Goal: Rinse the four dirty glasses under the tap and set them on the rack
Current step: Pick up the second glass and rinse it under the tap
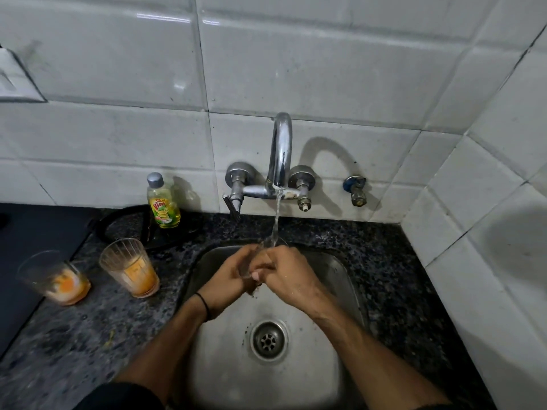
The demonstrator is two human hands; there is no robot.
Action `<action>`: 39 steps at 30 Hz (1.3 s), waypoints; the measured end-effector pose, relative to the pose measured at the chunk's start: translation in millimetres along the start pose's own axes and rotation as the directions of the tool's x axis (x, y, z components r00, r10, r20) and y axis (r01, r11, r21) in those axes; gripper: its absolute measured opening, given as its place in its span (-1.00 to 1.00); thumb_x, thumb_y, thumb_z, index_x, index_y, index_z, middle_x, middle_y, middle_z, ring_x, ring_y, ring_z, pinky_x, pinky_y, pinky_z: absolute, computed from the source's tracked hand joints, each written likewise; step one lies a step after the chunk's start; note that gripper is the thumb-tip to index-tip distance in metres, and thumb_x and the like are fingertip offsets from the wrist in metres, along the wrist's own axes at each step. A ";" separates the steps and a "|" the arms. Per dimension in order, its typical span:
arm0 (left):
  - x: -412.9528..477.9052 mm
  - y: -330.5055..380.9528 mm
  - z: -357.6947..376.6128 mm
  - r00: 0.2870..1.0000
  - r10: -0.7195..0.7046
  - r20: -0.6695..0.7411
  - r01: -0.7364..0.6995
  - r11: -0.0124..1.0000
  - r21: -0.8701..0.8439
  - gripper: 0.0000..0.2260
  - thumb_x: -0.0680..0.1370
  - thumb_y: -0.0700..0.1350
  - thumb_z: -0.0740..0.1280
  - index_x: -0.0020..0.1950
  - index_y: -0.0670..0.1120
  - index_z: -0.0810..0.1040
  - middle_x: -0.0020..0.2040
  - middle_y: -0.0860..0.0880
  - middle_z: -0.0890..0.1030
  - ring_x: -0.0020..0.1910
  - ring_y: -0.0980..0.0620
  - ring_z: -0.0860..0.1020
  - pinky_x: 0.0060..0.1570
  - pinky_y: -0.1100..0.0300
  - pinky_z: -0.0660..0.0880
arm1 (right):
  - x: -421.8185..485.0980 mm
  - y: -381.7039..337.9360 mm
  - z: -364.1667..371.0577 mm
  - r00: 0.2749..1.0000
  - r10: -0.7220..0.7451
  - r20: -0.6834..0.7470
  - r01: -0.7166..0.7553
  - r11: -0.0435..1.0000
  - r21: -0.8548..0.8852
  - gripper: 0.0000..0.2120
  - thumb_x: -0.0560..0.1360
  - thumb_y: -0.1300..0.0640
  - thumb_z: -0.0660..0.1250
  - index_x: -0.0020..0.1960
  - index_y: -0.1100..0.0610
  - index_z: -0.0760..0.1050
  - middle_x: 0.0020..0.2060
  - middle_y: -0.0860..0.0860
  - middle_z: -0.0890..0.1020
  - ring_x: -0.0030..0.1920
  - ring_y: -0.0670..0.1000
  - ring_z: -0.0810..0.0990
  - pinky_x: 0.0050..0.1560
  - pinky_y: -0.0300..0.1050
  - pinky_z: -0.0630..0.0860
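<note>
Water runs from the chrome tap (280, 149) into a clear glass (270, 243) that I hold over the steel sink (334, 270). My left hand (233, 273) and my right hand (288, 275) both wrap around the glass, hiding most of it; only its rim shows under the stream. Two dirty glasses with orange residue stand on the counter to the left: a ribbed one (130, 267) nearer the sink and a blurred one (54, 278) further left.
A yellow dish-soap bottle (162, 202) stands by the tiled wall, on a dark round ring (118, 216). A black stove surface (32, 247) lies at far left. The sink drain (268, 340) is below my hands. A small valve (356, 190) sticks out of the wall on the right.
</note>
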State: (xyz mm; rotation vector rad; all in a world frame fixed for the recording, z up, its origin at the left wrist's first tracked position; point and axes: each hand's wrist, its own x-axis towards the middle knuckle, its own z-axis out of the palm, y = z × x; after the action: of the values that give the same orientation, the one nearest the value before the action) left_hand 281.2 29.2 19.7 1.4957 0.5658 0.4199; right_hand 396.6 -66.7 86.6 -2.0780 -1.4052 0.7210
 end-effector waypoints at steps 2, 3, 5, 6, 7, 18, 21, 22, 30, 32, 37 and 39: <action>2.4 0.0 -4.6 0.995 -0.075 -0.064 0.069 0.994 -0.086 -0.57 0.41 -0.32 0.36 0.23 0.01 0.57 0.12 -0.06 0.68 -0.02 0.05 0.62 -0.19 0.20 0.53 | -2.7 -5.0 -4.7 1.000 0.005 0.006 -0.004 0.995 -0.104 -0.88 0.48 0.12 0.37 -0.05 0.00 0.68 -0.10 -0.08 0.72 -0.04 -0.04 0.67 0.10 0.03 0.61; 7.1 0.3 -8.4 0.982 -0.119 -0.143 0.101 0.987 -0.125 -0.63 0.48 -0.34 0.34 0.23 -0.03 0.57 0.17 -0.11 0.66 0.02 -0.01 0.63 -0.12 0.14 0.56 | -5.2 -7.7 -8.3 1.000 0.003 0.014 -0.001 0.986 -0.166 -0.85 0.47 0.12 0.34 -0.05 0.00 0.68 -0.11 -0.07 0.72 -0.05 -0.01 0.67 0.09 0.02 0.61; 21.6 6.6 -17.7 0.910 -0.204 -0.360 0.154 0.974 -0.164 -0.72 0.58 -0.30 0.31 0.27 -0.09 0.51 0.21 -0.17 0.61 0.06 -0.06 0.62 -0.02 0.04 0.58 | -11.1 -14.6 -14.8 0.999 -0.020 0.046 0.032 0.961 -0.275 -0.84 0.49 0.15 0.30 -0.08 0.02 0.67 -0.13 -0.05 0.71 -0.06 0.03 0.66 0.06 -0.01 0.61; 30.2 12.2 -22.5 0.873 -0.212 -0.439 0.166 0.976 -0.141 -0.71 0.60 -0.22 0.33 0.32 -0.10 0.47 0.20 -0.15 0.60 0.04 -0.02 0.61 0.00 0.04 0.57 | -13.6 -17.3 -16.6 0.997 -0.035 0.066 0.054 0.949 -0.310 -0.84 0.51 0.16 0.29 -0.09 0.03 0.66 -0.13 -0.03 0.70 -0.06 0.05 0.65 0.06 -0.01 0.60; 38.7 19.7 -26.2 0.860 -0.189 -0.475 0.161 0.982 -0.100 -0.65 0.59 -0.13 0.36 0.36 -0.12 0.43 0.18 -0.13 0.60 0.01 0.01 0.59 -0.01 0.05 0.56 | -15.3 -19.7 -18.2 0.996 -0.050 0.078 0.074 0.938 -0.339 -0.85 0.53 0.16 0.29 -0.08 0.03 0.65 -0.11 -0.01 0.69 -0.04 0.06 0.64 0.07 -0.02 0.59; 65.7 47.8 -13.8 0.858 0.146 -0.492 0.268 0.690 0.672 -0.74 0.64 -0.09 0.17 0.31 -0.12 0.31 0.07 -0.26 0.59 0.04 -0.35 0.56 -0.09 -0.05 0.39 | -21.7 -30.3 -26.2 0.994 -0.098 0.057 0.113 0.878 -0.464 -0.80 0.52 0.09 0.27 0.05 0.02 0.64 -0.02 0.10 0.68 0.04 0.20 0.58 0.01 -0.07 0.41; 62.8 53.9 -12.3 0.859 0.142 -0.491 0.303 0.632 0.713 -0.66 0.67 -0.07 0.16 0.42 -0.13 0.24 0.14 -0.27 0.59 0.11 -0.34 0.55 -0.02 -0.07 0.41 | -20.9 -23.6 -23.8 0.994 -0.107 0.034 0.111 0.888 -0.446 -0.79 0.53 0.06 0.28 0.06 -0.03 0.66 -0.02 0.04 0.70 0.03 0.15 0.59 0.05 -0.08 0.43; 62.1 55.5 -13.2 0.863 0.127 -0.489 0.309 0.632 0.711 -0.63 0.67 -0.06 0.16 0.44 -0.13 0.22 0.15 -0.27 0.59 0.12 -0.34 0.55 0.00 -0.09 0.43 | -21.3 -21.0 -22.9 0.992 -0.127 0.014 0.121 0.895 -0.429 -0.79 0.53 0.05 0.28 0.06 -0.05 0.67 -0.02 0.02 0.70 0.03 0.13 0.60 0.09 -0.07 0.45; 20.0 40.9 8.8 0.847 -0.219 -0.484 0.238 0.971 -0.024 -0.74 0.56 -0.12 0.39 0.16 -0.21 0.46 0.05 -0.17 0.62 -0.08 -0.07 0.59 -0.10 0.11 0.53 | -23.1 0.0 -9.6 0.992 0.047 -0.118 0.019 0.863 0.505 -0.88 0.46 0.24 0.41 -0.15 0.11 0.72 -0.20 0.03 0.75 -0.13 -0.02 0.71 0.04 -0.03 0.61; 2.1 41.7 22.8 0.887 -0.210 -0.411 0.117 0.964 -0.241 -0.77 0.52 -0.09 0.43 0.12 -0.17 0.60 0.04 -0.18 0.68 -0.02 -0.11 0.65 -0.04 0.07 0.59 | -25.7 5.6 -4.8 0.988 0.150 -0.044 -0.046 0.546 0.836 -0.85 0.46 0.28 0.38 -0.05 0.21 0.71 -0.16 0.15 0.74 -0.10 0.08 0.72 0.05 -0.03 0.60; -17.5 52.3 30.9 0.980 0.024 -0.196 -0.087 0.943 -0.322 -0.64 0.39 -0.09 0.52 0.17 -0.14 0.63 0.12 -0.21 0.68 0.09 -0.16 0.64 0.12 -0.04 0.56 | -24.4 21.6 20.5 0.963 0.246 0.112 -0.060 -0.210 0.976 -0.72 0.58 0.07 0.30 0.02 0.23 0.71 -0.12 0.17 0.71 -0.14 0.10 0.71 0.04 0.01 0.54; -21.3 52.7 36.9 0.985 0.136 -0.102 -0.153 0.971 -0.182 -0.60 0.39 -0.17 0.56 0.21 -0.13 0.61 0.12 -0.16 0.68 0.12 -0.09 0.64 0.15 0.06 0.57 | -19.8 23.0 29.6 0.928 0.330 0.172 -0.052 -0.341 0.939 -0.65 0.62 0.01 0.26 0.05 0.27 0.69 -0.04 0.23 0.72 -0.10 0.15 0.73 0.02 0.03 0.61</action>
State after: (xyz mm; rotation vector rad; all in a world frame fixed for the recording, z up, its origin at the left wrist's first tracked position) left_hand 290.2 -10.7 73.7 1.3445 0.4736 0.6392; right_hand 385.2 -89.0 52.3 -0.7306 0.1547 1.1848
